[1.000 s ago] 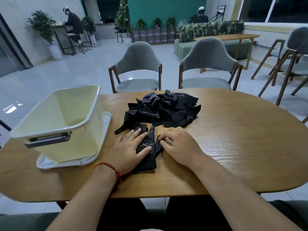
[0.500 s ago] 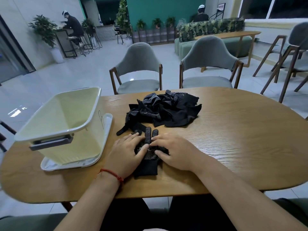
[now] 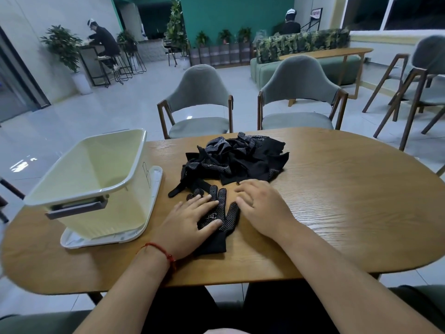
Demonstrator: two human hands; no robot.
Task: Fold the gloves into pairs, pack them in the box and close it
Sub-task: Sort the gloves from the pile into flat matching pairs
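A black glove with white grip dots [image 3: 225, 218] lies flat on the wooden table [image 3: 337, 213], fingers pointing away from me. My left hand [image 3: 190, 220] presses flat on its left half, fingers spread. Just to the right of the glove hovers my right hand [image 3: 262, 208], palm down, fingers loosely spread, holding nothing. A heap of black dotted gloves [image 3: 238, 160] sits behind both hands. At the left stands the pale yellow plastic box [image 3: 79, 189], open and empty, resting on its white lid [image 3: 156, 179].
Two grey chairs [image 3: 199, 102] stand at the far side of the table, more chairs at the right. The table's near edge runs just under my forearms. Two people sit far back in the room.
My right hand has come off the glove and shifted to the right of it. My left hand stays pressed on the glove, whose fingers now lie spread and uncovered.
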